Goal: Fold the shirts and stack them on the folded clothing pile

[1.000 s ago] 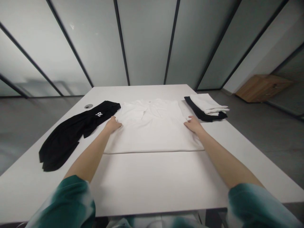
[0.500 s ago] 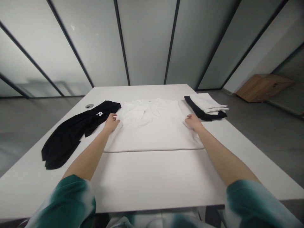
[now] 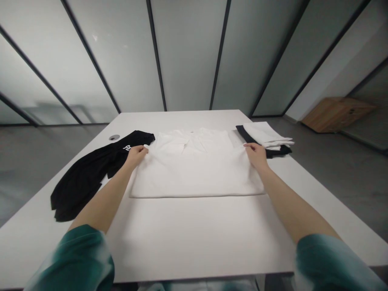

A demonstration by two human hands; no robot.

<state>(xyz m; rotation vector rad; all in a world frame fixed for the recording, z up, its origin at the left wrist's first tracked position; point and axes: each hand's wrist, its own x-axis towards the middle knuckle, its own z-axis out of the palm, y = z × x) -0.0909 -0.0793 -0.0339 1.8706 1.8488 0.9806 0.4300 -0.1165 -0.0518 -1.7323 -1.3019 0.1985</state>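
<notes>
Both hands have slid out, away from each other, since the earlier view, and the white shirt [image 3: 194, 169] now looks a bit wider and flatter. It lies flat in the middle of the white counter [image 3: 194, 242], with its collar at the far end and its bottom edge closest to the person. The left hand [image 3: 137, 155] is at the left side of the shirt, near the top, and its grip looks closed on a small bit of the cloth. The right hand [image 3: 256, 155] is at the right side of the shirt, at about the same height, and its grip looks closed on the cloth in the same way. To do this well, it seems best to hold both sides level and pull softly and evenly, so the cloth stays smooth and the bottom edge stays straight. A hard pull on one side could make the shirt go crooked. Just left of the shirt lies a pair of black pants [image 3: 85, 182] with a white mark on it. Just right of the shirt, a folded white cloth [image 3: 263, 134] sits on a black cloth [image 3: 281, 150]. Far off to the right of the shirt, a wooden box [image 3: 338, 115] stands on the floor.
</notes>
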